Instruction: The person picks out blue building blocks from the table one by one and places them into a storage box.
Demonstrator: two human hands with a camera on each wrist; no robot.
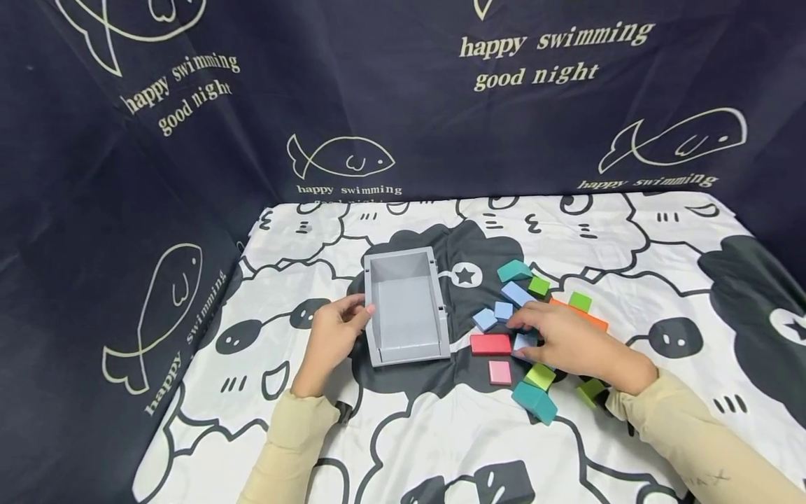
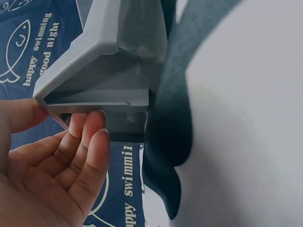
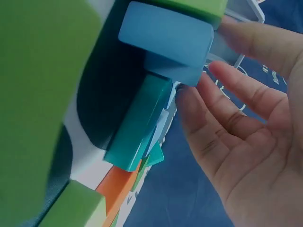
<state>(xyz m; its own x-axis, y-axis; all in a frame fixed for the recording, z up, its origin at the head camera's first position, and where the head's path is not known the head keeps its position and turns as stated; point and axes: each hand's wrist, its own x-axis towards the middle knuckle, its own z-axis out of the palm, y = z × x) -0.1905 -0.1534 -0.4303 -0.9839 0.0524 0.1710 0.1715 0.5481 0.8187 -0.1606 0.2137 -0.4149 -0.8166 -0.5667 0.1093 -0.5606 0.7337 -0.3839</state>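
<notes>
A grey open-topped plastic box (image 1: pixel 443 329) stands on the patterned cloth, its inside bare. My left hand (image 1: pixel 336 336) pinches the box's left rim; in the left wrist view the thumb lies on the outer edge and the fingers (image 2: pixel 97 142) curl under the lip. Over the pile of colored blocks, my right hand (image 1: pixel 567 339) pinches a blue block (image 1: pixel 524 343) between thumb and fingers. Seen from the right wrist, this blue block (image 3: pixel 168 35) touches the fingertips, with a green block (image 3: pixel 199 7) beside it. A red block (image 1: pixel 490 344) lies just left of that hand.
Around the right hand lie a pink block (image 1: pixel 500 372), teal blocks (image 1: pixel 535 402), small light-blue blocks (image 1: pixel 485 320), green blocks (image 1: pixel 580 302) and a long orange block (image 1: pixel 595 320). A dark blue curtain (image 1: pixel 441 140) with fish drawings hangs behind the cloth-covered surface.
</notes>
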